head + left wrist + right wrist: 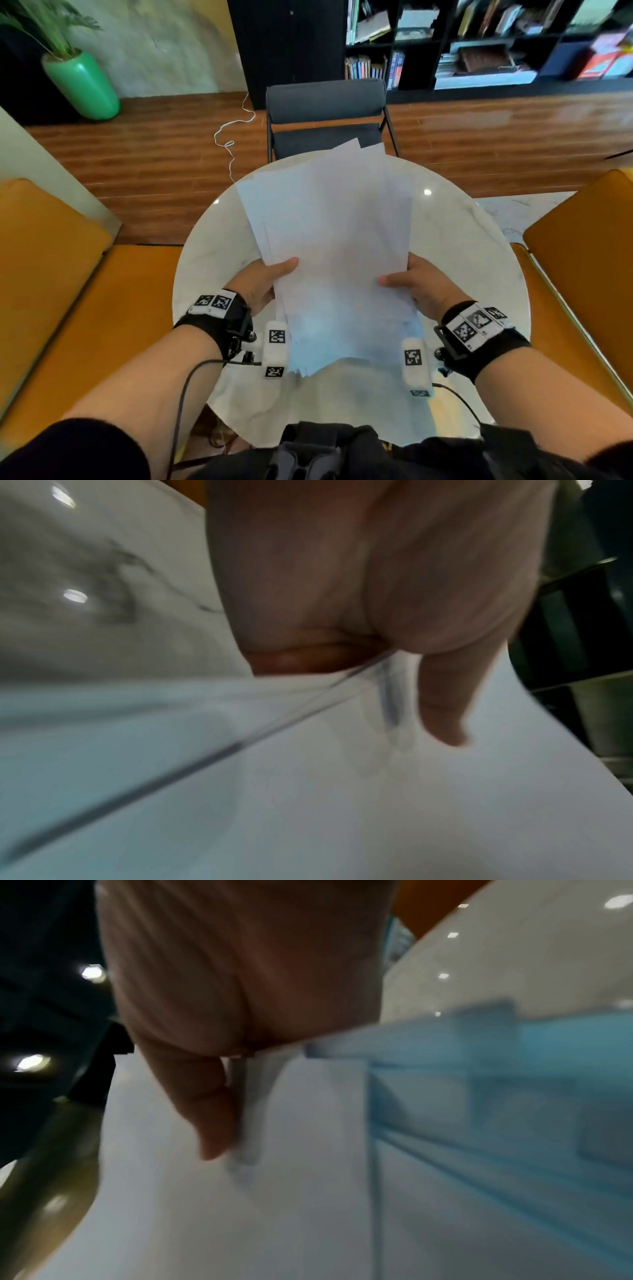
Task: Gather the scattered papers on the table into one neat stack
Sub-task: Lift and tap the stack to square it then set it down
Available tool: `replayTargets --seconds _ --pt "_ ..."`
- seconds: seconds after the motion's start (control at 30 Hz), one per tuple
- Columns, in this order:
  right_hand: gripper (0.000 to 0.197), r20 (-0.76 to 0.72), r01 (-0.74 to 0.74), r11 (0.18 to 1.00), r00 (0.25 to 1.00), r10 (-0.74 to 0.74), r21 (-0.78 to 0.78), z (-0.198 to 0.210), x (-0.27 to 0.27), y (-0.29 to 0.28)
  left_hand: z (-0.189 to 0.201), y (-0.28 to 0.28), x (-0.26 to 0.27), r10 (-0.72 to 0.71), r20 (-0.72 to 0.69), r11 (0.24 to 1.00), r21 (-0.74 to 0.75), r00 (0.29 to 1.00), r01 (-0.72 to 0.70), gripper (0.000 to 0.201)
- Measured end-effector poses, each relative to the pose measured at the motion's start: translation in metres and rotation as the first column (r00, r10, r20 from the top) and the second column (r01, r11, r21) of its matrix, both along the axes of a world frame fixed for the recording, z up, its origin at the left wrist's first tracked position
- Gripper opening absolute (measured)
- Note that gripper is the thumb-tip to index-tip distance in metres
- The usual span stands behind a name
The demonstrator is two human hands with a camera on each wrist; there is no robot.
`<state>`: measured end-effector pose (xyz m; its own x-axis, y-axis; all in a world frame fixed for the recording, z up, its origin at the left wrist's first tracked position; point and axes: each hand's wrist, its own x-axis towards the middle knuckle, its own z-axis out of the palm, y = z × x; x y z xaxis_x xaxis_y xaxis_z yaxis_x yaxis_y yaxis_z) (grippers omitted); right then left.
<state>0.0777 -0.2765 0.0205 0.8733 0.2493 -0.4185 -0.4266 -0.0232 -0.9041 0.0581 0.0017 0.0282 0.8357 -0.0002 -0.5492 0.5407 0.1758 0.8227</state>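
The papers [329, 240] fill the middle of the head view as one loose sheaf, lifted off the round white tabletop [472, 260] and running lengthwise away from the person, from the lower centre of the frame up toward the grey chair [325, 113] at upper centre. The left hand [263, 284] pinches the sheaf's left long edge and the right hand [416, 284] its right long edge, each grip with the thumb on top and the fingers underneath, at about the same level, so neither hand is nearer. The far edges are fanned and uneven, and the near edges stagger too, so squaring will likely turn on tapping a short edge down on the tabletop. In both wrist views the thumb lies on the top sheet, but motion blur smears the layered edges. The fingers beneath are hidden, as is the tabletop under the sheaf, so I cannot tell whether any sheet lies there.
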Motion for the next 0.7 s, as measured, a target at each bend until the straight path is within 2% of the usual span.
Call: replayTargets --seconds 0.1,0.17,0.2,0.27,0.33,0.37,0.53,0.6,0.7 --pt "0.049 0.169 0.122 0.984 0.981 -0.099 -0.132 0.017 0.006 0.022 0.022 -0.007 0.003 0.054 0.149 0.98 0.183 0.987 -0.082 0.023" --pt "0.045 0.26 0.217 0.965 0.95 -0.173 -0.149 0.027 0.007 0.036 0.038 -0.011 -0.001 0.08 0.272 0.967 0.211 0.959 -0.14 0.01" --pt "0.041 0.285 0.255 0.957 0.936 -0.209 -0.136 0.029 0.007 0.039 0.045 -0.011 -0.003 0.081 0.327 0.968 0.199 0.942 -0.152 0.01" --pt "0.036 0.308 0.289 0.956 0.915 -0.261 -0.048 0.035 0.006 0.043 0.056 -0.009 -0.007 0.083 0.409 0.972 0.17 0.909 -0.165 0.026" --pt "0.035 0.328 0.273 0.962 0.907 -0.266 0.023 0.038 0.003 0.043 0.058 -0.005 -0.009 0.09 0.434 0.972 0.156 0.896 -0.173 0.048" --pt "0.035 0.339 0.257 0.965 0.905 -0.256 0.043 0.038 0.001 0.044 0.057 -0.003 -0.01 0.086 0.434 0.971 0.166 0.897 -0.173 0.053" --pt "0.051 0.348 0.25 0.967 0.904 -0.248 0.042 0.032 -0.005 0.046 0.05 0.005 -0.014 0.085 0.414 0.963 0.198 0.906 -0.181 0.055" --pt "0.045 0.348 0.262 0.964 0.9 -0.264 0.053 0.031 -0.005 0.047 0.052 0.007 -0.013 0.086 0.405 0.964 0.196 0.91 -0.178 0.051" --pt "0.037 0.35 0.273 0.958 0.891 -0.288 0.093 0.037 -0.003 0.047 0.061 0.009 -0.014 0.106 0.388 0.969 0.164 0.916 -0.182 0.025"
